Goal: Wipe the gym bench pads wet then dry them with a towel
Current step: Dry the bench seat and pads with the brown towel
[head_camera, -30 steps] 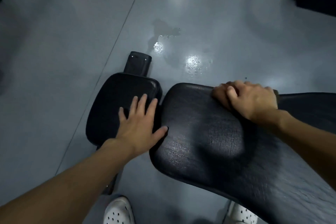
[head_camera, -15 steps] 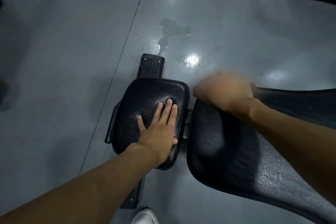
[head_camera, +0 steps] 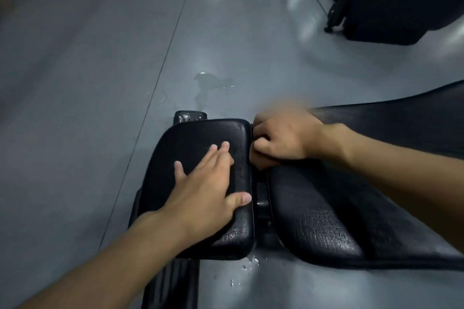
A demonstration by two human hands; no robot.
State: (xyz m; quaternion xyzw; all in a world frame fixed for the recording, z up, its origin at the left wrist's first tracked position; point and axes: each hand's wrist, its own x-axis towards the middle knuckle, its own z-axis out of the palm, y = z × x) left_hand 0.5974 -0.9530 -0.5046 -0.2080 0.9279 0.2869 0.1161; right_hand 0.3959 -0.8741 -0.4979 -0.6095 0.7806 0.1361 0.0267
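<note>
Left hand: flat, still on seat pad. Right hand: fisted, contents unclear, now at end of back pad; seat pad likely next.

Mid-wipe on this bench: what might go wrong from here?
1. The right hand is curled at the gap between seat pad and back pad; fingers may get pinched if a pad shifts.
2. Water drops and a puddle lie on the floor close by: a slip risk.
3. The back pad's cracked skin may hold moisture.
</note>
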